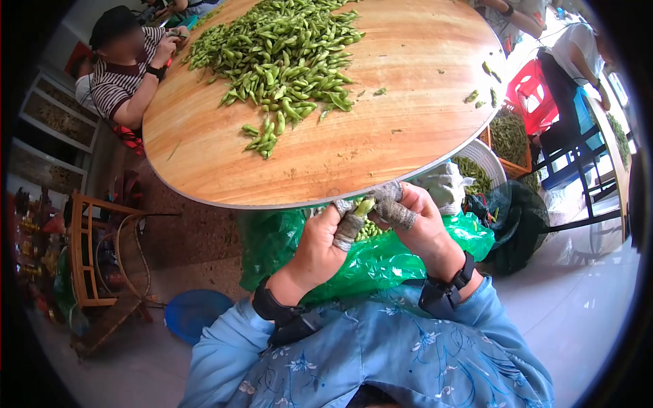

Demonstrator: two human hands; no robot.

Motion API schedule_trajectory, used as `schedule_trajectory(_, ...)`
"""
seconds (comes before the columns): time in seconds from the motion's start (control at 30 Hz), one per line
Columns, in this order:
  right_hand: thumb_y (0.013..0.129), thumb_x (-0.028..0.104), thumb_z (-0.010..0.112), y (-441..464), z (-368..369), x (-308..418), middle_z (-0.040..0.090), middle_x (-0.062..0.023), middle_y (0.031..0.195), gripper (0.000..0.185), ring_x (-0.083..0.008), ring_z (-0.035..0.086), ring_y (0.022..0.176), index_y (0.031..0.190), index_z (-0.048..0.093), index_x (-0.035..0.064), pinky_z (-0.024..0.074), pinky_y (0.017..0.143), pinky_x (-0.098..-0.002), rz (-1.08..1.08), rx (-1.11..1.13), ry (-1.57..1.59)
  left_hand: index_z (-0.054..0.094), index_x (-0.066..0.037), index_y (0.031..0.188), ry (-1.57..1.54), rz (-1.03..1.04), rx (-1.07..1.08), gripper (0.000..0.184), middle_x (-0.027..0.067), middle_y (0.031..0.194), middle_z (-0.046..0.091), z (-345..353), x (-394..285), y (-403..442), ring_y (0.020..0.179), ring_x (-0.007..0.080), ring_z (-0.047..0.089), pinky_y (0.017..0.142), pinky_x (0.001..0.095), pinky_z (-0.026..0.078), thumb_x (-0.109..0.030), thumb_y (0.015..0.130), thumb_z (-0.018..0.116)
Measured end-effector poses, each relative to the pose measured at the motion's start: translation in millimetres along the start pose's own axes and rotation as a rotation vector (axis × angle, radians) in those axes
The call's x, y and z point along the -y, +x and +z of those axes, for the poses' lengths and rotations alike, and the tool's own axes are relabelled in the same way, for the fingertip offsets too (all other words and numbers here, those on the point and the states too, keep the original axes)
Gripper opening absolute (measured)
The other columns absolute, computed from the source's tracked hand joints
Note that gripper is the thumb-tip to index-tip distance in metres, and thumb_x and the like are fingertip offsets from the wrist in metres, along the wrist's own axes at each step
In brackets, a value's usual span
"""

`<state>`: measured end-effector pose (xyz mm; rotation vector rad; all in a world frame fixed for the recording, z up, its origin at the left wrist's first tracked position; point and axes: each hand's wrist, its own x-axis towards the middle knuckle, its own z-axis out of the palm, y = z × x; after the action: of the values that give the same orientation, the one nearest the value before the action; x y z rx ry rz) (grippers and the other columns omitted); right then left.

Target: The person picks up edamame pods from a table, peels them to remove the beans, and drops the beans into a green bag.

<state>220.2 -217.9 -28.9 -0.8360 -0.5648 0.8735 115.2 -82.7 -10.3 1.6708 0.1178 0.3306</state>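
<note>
My left hand (318,250) and my right hand (427,230) are pinched together just off the near edge of the round wooden table (272,187). Grey wrappings cover several fingertips on both. A green soybean pod (366,206) sits between the fingers of the two hands, partly covered by them. Beneath my hands, shelled green beans (371,232) lie in a green plastic bag (360,265) over my lap. On the tabletop a large heap of soybean pods (286,61) spreads from the far edge toward me.
A person in a striped shirt (126,85) works at the table's left; other people are at the far side and right. A white basket (484,163), an orange crate (513,146), a red chair (530,92), a wooden chair (85,251) and a blue basin (194,315) stand around.
</note>
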Motion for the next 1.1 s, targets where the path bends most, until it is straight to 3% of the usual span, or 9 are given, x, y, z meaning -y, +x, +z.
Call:
schedule_trajectory(0.03,0.079,0.014,0.059,-3.1,3.8,5.4,0.060,-0.0021,0.087,0.019,-0.0084,0.054,0.078,0.094,0.056,0.0017,0.0434,0.069,-0.0226,0.062,0.016,-0.021,0.051,-0.003,0.092,0.434,0.301,-0.027,0.015,0.0105,0.071,0.054,0.7,-0.8,-0.4,0.063,0.0251,0.055,0.056,0.0328,0.043,-0.010,0.080,0.054)
schedule_trajectory(0.2,0.080,0.010,0.057,-4.3,18.6,17.4,0.059,-0.0023,0.089,0.018,-0.0089,0.054,0.079,0.095,0.055,0.0003,0.0436,0.072,-0.0234,0.144,-0.032,-0.075,0.052,-0.003,0.096,0.679,0.405,-0.009,0.019,0.0109,0.076,0.056,0.8,2.1,-1.0,0.071,0.0275,0.056,0.061,0.0350,0.044,-0.008,0.078,0.055)
schedule_trajectory(0.27,0.080,0.009,0.057,-3.4,20.5,16.3,0.059,-0.0024,0.089,0.018,-0.0089,0.054,0.080,0.095,0.055,-0.0004,0.0437,0.073,-0.0237,0.136,-0.036,-0.096,0.052,-0.002,0.092,0.233,0.243,-0.046,0.012,0.0033,0.072,0.054,8.5,0.4,-2.5,0.062,0.0146,0.051,0.056,0.0286,0.043,-0.011,0.084,0.048)
schedule_trajectory(0.37,0.080,0.006,0.056,-4.7,20.6,7.4,0.059,-0.0026,0.092,0.017,-0.0089,0.053,0.082,0.095,0.054,-0.0019,0.0437,0.075,-0.0240,0.025,-0.027,-0.100,0.052,-0.007,0.092,-0.168,-0.180,-0.010,0.014,-0.0020,0.066,0.048,1.9,0.5,-9.1,0.054,0.0086,0.041,0.049,0.0238,0.037,-0.018,0.088,0.045)
schedule_trajectory(0.5,0.075,0.003,0.059,-4.9,17.4,5.2,0.059,-0.0069,0.084,0.019,-0.0176,0.056,0.076,0.094,0.055,0.0004,0.0444,0.070,-0.0272,-0.206,-0.002,-0.431,0.049,-0.011,0.089,-0.686,-0.347,0.045,0.018,-0.0008,0.064,0.045,-1.6,0.8,-3.6,0.050,0.0060,0.033,0.045,0.0215,0.031,-0.026,0.089,0.041)
schedule_trajectory(0.67,0.069,0.002,0.063,-0.9,14.4,6.0,0.056,-0.0107,0.077,0.022,-0.0275,0.054,0.071,0.090,0.058,0.0035,0.0454,0.062,-0.0316,-0.594,0.088,-1.202,0.048,-0.008,0.088,-0.578,-0.502,0.005,0.022,-0.0011,0.060,0.042,-5.1,-0.5,1.4,0.050,0.0060,0.037,0.043,0.0198,0.031,-0.025,0.091,0.035)
schedule_trajectory(0.83,0.079,0.008,0.058,-7.5,21.5,9.3,0.060,-0.0099,0.078,0.015,-0.0130,0.055,0.071,0.091,0.057,-0.0013,0.0442,0.063,-0.0256,-0.025,-0.125,-0.539,0.049,-0.007,0.094,-0.452,-0.445,0.082,0.015,0.0011,0.068,0.048,-5.1,0.8,-1.9,0.053,0.0062,0.041,0.046,0.0193,0.034,-0.017,0.089,0.040)
schedule_trajectory(0.97,0.076,0.005,0.059,-7.9,18.2,6.9,0.059,-0.0104,0.076,0.015,-0.0177,0.056,0.070,0.090,0.057,-0.0004,0.0442,0.063,-0.0278,-0.016,-0.106,-0.498,0.049,-0.006,0.095,-0.365,-0.445,0.086,0.013,0.0003,0.066,0.048,-5.9,-2.2,-0.7,0.052,0.0054,0.040,0.044,0.0183,0.033,-0.014,0.088,0.042)
schedule_trajectory(1.1,0.066,0.001,0.062,-6.1,15.7,12.5,0.055,-0.0125,0.076,0.018,-0.0300,0.054,0.071,0.083,0.056,0.0012,0.0443,0.063,-0.0345,-0.372,0.054,-1.049,0.050,-0.006,0.090,-0.440,-0.470,0.060,0.011,0.0004,0.064,0.049,-4.8,-3.2,-1.3,0.050,0.0047,0.041,0.041,0.0177,0.032,-0.012,0.085,0.042)
